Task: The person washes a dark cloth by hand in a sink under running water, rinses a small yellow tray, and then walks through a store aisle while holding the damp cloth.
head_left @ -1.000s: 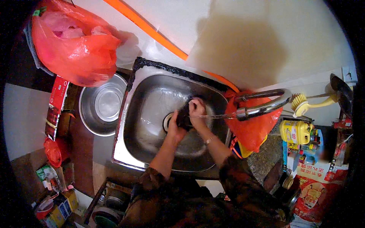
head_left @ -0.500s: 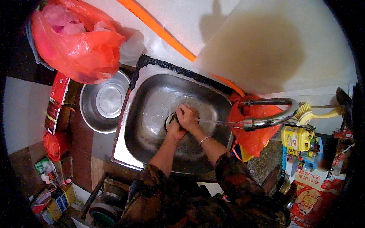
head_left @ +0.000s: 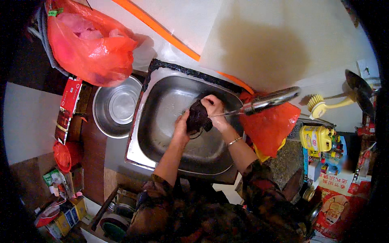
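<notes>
Holding a dark, crumpled bundle (head_left: 198, 116) with 2 bare hands inside a stainless-steel sink (head_left: 159, 106); material of the bundle cannot be told, surface looks soft and wrinkled. Left hand (head_left: 182, 126): grasping the bundle, palm and fingers cupped along its left side. Right hand (head_left: 213, 108): grasping the same bundle, fingers curled onto its upper right part; a bracelet (head_left: 235, 140) circles that wrist. Location of bundle: between the 2 hands, over the sink bowl, right of its middle as viewed. A thin stream of water (head_left: 230, 114) runs from the chrome faucet (head_left: 273, 100) to the right hand, close to the bundle's right edge. Surroundings, left side: a round metal basin (head_left: 121, 106) just beside the sink; a full red plastic bag (head_left: 95, 52) overlaps the basin's upper rim in this view; a small red bucket (head_left: 62, 158) sits farther left and lower. Right side: a 2nd red plastic bag (head_left: 270, 130) beyond the faucet, a yellow-handled dish brush (head_left: 319, 108) near the wall, and a yellow jug (head_left: 314, 139) below the brush. An orange strip (head_left: 158, 30) runs diagonally along the wall behind the sink
</notes>
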### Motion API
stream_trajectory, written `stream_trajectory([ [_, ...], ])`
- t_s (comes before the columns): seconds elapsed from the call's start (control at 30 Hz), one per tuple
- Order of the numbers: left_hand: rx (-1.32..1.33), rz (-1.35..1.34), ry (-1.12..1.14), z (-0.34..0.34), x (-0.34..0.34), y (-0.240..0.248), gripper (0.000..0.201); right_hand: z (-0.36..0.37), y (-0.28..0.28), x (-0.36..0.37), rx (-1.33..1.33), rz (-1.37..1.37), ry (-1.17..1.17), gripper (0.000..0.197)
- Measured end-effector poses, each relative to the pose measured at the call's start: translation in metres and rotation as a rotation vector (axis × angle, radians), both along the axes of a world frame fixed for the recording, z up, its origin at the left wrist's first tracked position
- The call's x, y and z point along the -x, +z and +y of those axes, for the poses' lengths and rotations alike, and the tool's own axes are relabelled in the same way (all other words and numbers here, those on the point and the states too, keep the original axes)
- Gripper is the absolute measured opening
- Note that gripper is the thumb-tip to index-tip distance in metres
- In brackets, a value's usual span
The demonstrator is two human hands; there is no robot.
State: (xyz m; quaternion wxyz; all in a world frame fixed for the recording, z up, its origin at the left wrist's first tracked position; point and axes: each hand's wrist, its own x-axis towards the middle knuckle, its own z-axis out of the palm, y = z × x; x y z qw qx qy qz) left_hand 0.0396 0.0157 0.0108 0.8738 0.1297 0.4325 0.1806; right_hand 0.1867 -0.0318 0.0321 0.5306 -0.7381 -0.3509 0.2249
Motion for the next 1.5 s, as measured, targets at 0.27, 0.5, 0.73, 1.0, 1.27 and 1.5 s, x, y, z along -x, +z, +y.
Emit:
stream_trajectory([
  [0.27, -0.328, 0.017, 0.088, -0.046, -0.031, 0.013, 0.018, -0.055, 0.009, -0.008, 0.022, 1.216, -0.359, 0.038],
  [0.5, 0.13, -0.347, 0.273, -0.029, -0.037, 0.018, 0.033, -0.045, 0.046, 0.05, -0.03, 0.317, -0.007, 0.034],
  [0.73, 0.337, -0.507, 0.041, -0.013, -0.004, 0.076, 0.064, -0.036, 0.085, 0.04, -0.023, -0.702, 0.504, 0.044],
  [1.0, 0.371, -0.484, -0.083, -0.009, -0.029, 0.058, 0.052, -0.034, 0.08, 0.029, -0.145, -0.716, 0.565, 0.028],
  [1.27, 0.454, -0.551, 0.114, -0.028, -0.07, 0.01, 0.025, -0.008, 0.07, 0.021, -0.068, -0.626, 0.473, 0.014],
  [1.5, 0.385, -0.453, 0.155, -0.04, -0.077, -0.012, 0.03, 0.001, 0.061, 0.022, 0.02, -0.528, 0.378, 0.017],
])
